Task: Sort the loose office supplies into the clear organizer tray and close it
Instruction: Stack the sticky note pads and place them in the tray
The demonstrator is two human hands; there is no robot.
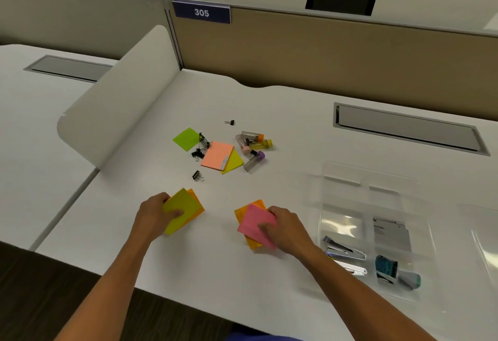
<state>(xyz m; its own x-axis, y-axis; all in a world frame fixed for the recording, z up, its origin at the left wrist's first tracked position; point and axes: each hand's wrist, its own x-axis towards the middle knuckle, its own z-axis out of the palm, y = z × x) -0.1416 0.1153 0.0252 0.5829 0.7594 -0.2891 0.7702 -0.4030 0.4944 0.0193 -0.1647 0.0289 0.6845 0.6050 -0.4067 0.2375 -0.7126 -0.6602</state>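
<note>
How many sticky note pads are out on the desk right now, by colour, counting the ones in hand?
Yellow: 2, one in the left hand, one under the salmon pad
Orange: 2, under the held yellow and under the pink
Pink: 1, in the right hand
Green: 1
Salmon: 1
Total: 7

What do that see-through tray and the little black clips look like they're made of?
The organizer tray looks like clear, glossy hard plastic: the desk shows through its walls, and they catch bright glare. The binder clips look like black-coated metal with thin silvery wire handles, though they are small here.
</note>
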